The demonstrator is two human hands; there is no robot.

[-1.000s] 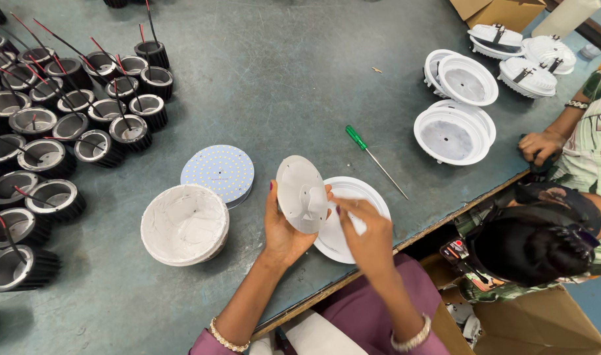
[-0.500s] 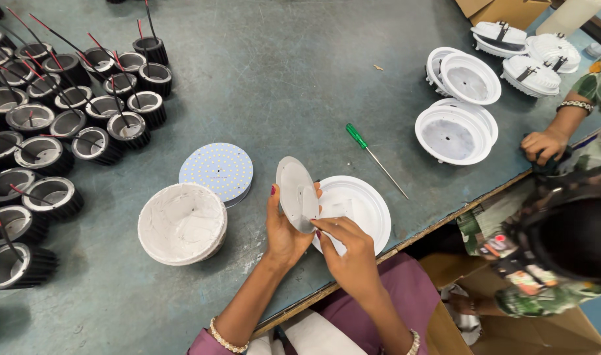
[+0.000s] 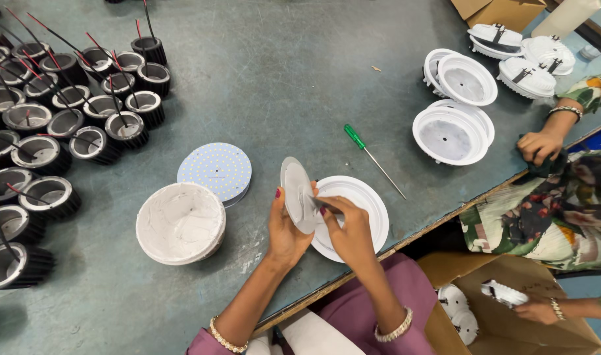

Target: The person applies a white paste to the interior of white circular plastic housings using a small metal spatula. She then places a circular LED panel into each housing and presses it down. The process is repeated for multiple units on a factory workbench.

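My left hand (image 3: 284,227) holds a round grey disc (image 3: 295,192) upright by its lower edge, tilted nearly edge-on to me. My right hand (image 3: 352,230) pinches a small thin dark tool (image 3: 327,205) whose tip touches the disc's face. Both hands hover over a white round lamp housing (image 3: 366,200) lying near the table's front edge. A white bowl of pale paste (image 3: 180,222) sits left of my hands. Just behind it lies a round white LED board (image 3: 215,169).
Several black finned heat sinks (image 3: 50,125) with red and black wires crowd the left side. A green-handled screwdriver (image 3: 363,148) lies behind the housing. More white housings (image 3: 453,131) stand at right, near a co-worker's hand (image 3: 540,146). A cardboard box (image 3: 511,309) sits below the table edge.
The disc has turned more edge-on in my left hand, and my right hand has come down onto its face. The co-worker's head has left the view at the right.
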